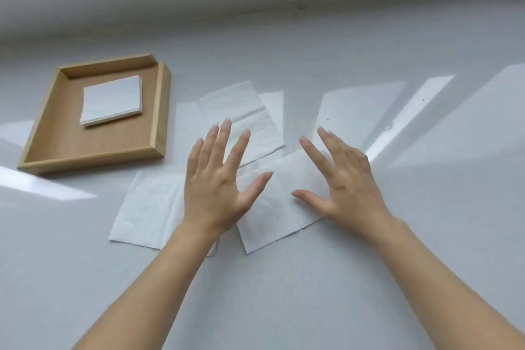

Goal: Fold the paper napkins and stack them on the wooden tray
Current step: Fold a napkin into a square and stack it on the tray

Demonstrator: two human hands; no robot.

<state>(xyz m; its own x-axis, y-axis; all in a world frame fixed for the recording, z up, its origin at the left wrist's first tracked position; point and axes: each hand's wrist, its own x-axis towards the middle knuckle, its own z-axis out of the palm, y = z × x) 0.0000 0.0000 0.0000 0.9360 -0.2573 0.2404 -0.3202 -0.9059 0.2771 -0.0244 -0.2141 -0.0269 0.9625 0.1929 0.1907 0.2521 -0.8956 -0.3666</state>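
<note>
A wooden tray [160, 111] lies at the left of the white table, and a small stack of folded white napkins [112, 100] rests inside it. Right of the tray, unfolded white napkins are spread out and overlap: one at the back [241, 105], one at the front left [147, 207] and one in the middle front [272, 207]. My left hand [216, 185] hovers over them, fingers spread, holding nothing. My right hand [341, 176] is spread too, with its thumb tip on the middle napkin.
The white table [284, 293] is glossy, with bright light patches at the right [426, 111] and left. A pale wall runs along its far edge.
</note>
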